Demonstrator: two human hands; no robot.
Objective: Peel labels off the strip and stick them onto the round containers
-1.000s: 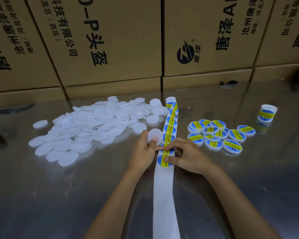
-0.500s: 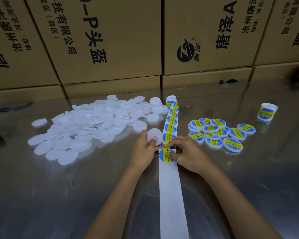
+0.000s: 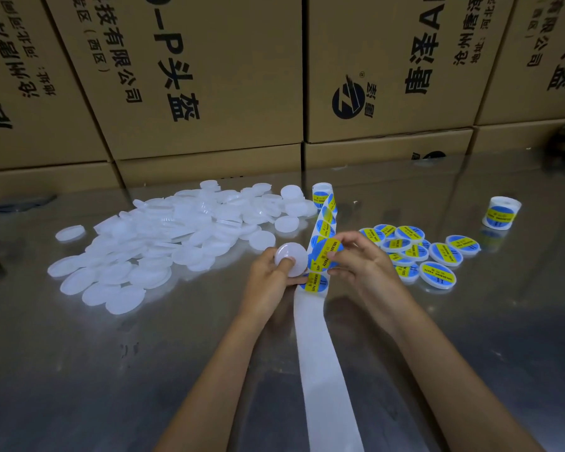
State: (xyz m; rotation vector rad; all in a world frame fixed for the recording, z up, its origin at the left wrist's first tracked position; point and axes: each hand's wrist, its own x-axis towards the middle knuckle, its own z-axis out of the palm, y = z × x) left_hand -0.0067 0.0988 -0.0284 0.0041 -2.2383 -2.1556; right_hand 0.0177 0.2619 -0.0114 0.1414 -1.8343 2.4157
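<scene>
Blue-and-yellow round label (image 3: 323, 256) pinched by right hand (image 3: 362, 265) could crease or land off-centre on white round plastic container (image 3: 291, 258) gripped by left hand (image 3: 271, 275).

A shiny grey metal tabletop (image 3: 118, 370) fills the lower part of the view, its surface dull and scuffed, with soft glare and blurred reflections. Directly behind the tabletop, along its far edge, stands a wall of large brown corrugated cardboard boxes (image 3: 209, 76), stacked in at least two rows and packed side by side with narrow dark seams between them. The boxes bear big black printed Chinese characters, turned sideways, and one box to the right of the middle seam carries a round black logo (image 3: 348, 101). The lower row of boxes shows only as a shallow band above the tabletop. The light is dim and even; the boxes' brown colour reflects faintly in the far part of the tabletop.
</scene>
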